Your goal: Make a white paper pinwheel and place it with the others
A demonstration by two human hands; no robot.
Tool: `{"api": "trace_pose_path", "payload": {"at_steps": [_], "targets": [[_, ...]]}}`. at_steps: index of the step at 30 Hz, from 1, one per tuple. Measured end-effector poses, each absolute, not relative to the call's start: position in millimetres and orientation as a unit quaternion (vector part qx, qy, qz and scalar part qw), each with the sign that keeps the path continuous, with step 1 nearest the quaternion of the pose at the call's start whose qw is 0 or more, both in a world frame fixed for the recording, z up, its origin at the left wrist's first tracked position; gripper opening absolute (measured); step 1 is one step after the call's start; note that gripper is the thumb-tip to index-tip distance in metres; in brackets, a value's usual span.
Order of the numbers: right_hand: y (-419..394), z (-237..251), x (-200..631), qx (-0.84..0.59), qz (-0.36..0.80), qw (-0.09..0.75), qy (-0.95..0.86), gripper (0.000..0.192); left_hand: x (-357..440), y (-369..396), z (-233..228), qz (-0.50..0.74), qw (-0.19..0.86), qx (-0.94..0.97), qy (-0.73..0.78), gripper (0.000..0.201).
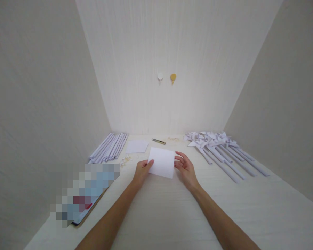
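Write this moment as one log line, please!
left hand: holds paper square | right hand: holds same square | paper pinwheels right | rolled paper sticks left

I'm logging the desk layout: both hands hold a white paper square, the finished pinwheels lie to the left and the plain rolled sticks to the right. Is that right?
Not quite: the sides are swapped. The head view shows the pinwheels on the right and the plain rolled sticks on the left. The rest stands: the left hand and right hand both hold the white paper square.

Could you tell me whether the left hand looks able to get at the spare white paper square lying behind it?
Probably yes: the left hand holds a sheet, but nothing blocks the spare square.
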State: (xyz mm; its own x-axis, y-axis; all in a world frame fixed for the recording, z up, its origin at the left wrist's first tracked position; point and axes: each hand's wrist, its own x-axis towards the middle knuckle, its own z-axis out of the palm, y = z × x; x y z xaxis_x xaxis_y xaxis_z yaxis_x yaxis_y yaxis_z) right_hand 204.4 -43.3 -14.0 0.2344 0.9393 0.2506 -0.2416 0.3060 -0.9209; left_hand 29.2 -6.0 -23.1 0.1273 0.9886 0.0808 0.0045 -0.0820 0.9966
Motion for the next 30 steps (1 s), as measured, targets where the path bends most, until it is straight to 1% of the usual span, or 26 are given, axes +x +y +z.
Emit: {"api": "trace_pose_path", "payload": {"at_steps": [4, 9, 13, 17, 18, 24, 25, 28, 30], "targets": [[-40, -14, 209, -0.403, 0.464, 0.632, -0.472, 0.026, 29, -7, -18, 0.462, 0.503, 0.569, 0.458, 0.044], [-38, -15, 207, -0.409, 0.5, 0.599, -0.473, 0.027, 33, -3, -18, 0.434, 0.486, 0.604, 0.46, 0.043], [-38, -13, 209, -0.415, 0.48, 0.6, -0.488, 0.025, 34, -2, -19, 0.414, 0.494, 0.607, 0.465, 0.04], [-38, -15, 210, -0.426, 0.475, 0.609, -0.47, 0.01, 34, -7, -13, 0.402, 0.49, 0.609, 0.477, 0.037], [-37, -16, 210, -0.431, 0.478, 0.613, -0.458, 0.01, 34, -8, -12, 0.399, 0.491, 0.609, 0.478, 0.036], [-33, -19, 210, -0.49, 0.462, 0.62, -0.402, 0.021, 36, -8, -10, 0.395, 0.532, 0.606, 0.441, 0.031], [-32, -19, 211, -0.499, 0.452, 0.624, -0.397, 0.023, 37, -8, -10, 0.403, 0.54, 0.601, 0.43, 0.033], [-31, -20, 213, -0.516, 0.423, 0.645, -0.373, 0.028, 37, -9, -8, 0.444, 0.551, 0.585, 0.397, 0.053], [-31, -20, 214, -0.52, 0.406, 0.656, -0.365, 0.031, 38, -10, -7, 0.455, 0.551, 0.588, 0.38, 0.05]]}}
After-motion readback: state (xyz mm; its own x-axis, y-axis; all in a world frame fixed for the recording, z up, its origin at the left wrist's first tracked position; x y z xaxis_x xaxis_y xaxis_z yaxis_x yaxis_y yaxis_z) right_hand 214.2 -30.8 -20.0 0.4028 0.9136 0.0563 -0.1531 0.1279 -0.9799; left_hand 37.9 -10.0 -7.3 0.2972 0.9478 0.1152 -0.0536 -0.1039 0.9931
